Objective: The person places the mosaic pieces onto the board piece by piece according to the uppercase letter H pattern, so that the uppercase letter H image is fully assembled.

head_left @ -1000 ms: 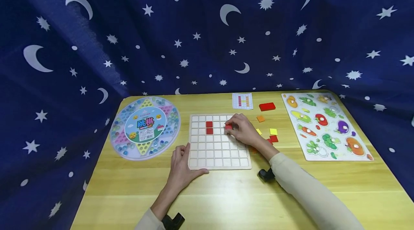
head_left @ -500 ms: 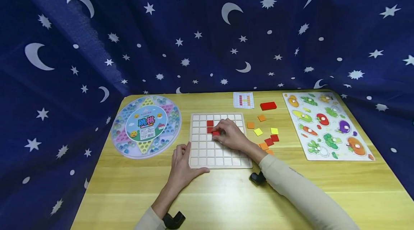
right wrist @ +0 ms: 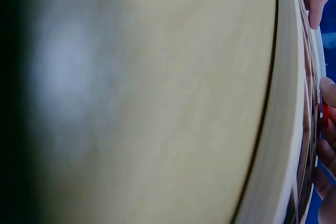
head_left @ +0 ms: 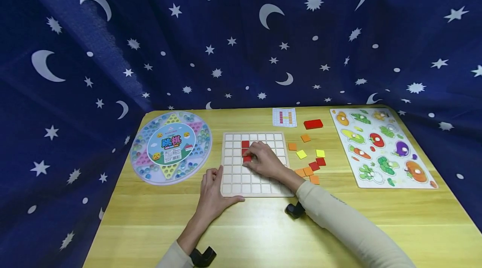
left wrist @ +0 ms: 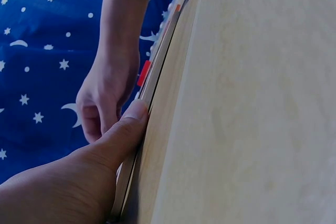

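By the right hand (head_left: 263, 160), a square red tile (head_left: 247, 159) is pinched at the hand's nine o'clock side, at six o'clock from two red tiles (head_left: 245, 144) lying in one column of the wooden grid board (head_left: 246, 179); whether it is seated cannot be told. The board's eight o'clock corner is bracketed by the left hand (head_left: 211, 196), unclenched and farther off.

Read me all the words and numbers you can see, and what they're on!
"跳棋": big characters on the round label of the marble game.
Small print above them and on the white sticker: too small to read.
Dark mark on the right sleeve: too blurred.
Grid board and red tiles: no writing I can see.
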A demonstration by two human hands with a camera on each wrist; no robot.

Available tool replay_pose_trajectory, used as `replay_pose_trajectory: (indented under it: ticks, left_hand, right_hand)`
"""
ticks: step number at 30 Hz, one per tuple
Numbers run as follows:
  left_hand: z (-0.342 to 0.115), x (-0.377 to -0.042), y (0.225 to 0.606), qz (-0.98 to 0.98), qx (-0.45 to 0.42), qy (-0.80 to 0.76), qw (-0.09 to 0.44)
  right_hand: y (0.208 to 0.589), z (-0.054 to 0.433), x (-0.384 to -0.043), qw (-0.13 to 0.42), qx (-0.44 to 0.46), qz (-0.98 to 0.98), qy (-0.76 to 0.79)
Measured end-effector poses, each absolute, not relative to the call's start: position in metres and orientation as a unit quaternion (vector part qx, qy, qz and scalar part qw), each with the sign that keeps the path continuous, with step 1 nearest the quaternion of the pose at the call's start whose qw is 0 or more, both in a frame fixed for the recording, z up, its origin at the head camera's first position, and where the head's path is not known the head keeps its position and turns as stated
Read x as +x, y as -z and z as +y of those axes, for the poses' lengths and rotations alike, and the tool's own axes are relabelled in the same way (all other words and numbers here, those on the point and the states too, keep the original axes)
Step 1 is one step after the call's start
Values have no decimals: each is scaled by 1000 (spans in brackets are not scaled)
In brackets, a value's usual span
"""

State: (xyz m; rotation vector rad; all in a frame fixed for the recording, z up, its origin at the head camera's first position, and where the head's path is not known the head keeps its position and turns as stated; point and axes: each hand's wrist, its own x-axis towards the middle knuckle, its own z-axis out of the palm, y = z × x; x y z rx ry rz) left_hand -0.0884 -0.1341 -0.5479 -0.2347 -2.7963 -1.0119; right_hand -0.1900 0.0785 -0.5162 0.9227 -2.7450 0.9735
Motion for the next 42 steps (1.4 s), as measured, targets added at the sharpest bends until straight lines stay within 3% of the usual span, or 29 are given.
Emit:
replay_pose_trajectory:
  ticks: [12, 42]
  left_hand:
    - [-134, -88, 548, -935, -77, 339, 72]
    - [-133, -87, 546, -936, -80, 332, 83]
  right_hand:
    - [519, 75, -188, 57, 300, -903, -302]
    - [527, 79, -192, 25, 283, -885, -370]
